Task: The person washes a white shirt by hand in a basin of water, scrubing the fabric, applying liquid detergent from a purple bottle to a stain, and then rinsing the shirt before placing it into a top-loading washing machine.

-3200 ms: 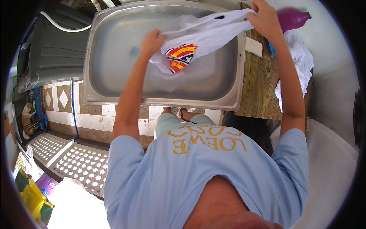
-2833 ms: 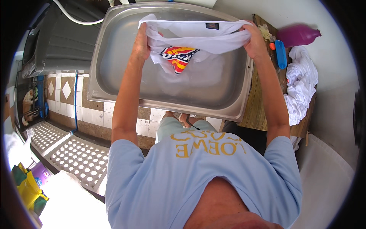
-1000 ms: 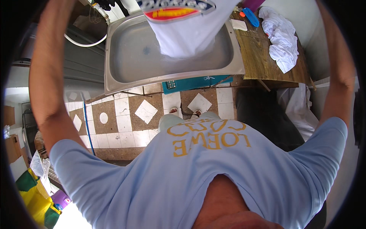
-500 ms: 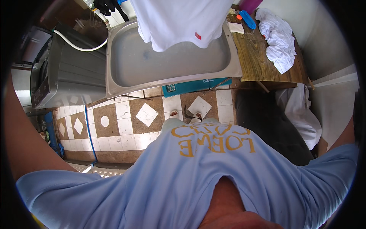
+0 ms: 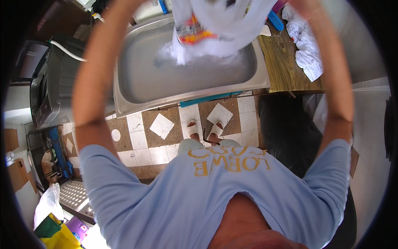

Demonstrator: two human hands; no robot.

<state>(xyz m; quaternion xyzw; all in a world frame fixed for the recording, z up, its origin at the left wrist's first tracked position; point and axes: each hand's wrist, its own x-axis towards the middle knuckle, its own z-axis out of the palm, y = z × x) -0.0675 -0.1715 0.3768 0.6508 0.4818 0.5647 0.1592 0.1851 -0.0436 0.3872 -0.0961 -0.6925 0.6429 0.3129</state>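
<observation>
Forearms [image 5: 99, 62] had swung inward since the previous frame, and the white shirt [image 5: 207, 25] now showed its print. Beneath spread the sink [image 5: 260, 66], with the table [image 5: 282, 74] at its right. From beyond the view's top edge, the shirt hung down between the arms over the sink's far half, lower end meeting the water [image 5: 153, 83]. Blurred, the right hand [image 5: 304, 6] looked nearer, the shirt lying to its left; its grip could not be told. The left hand was out of view. Smallest, the print [image 5: 195, 33] sat toward the shirt's left.
</observation>
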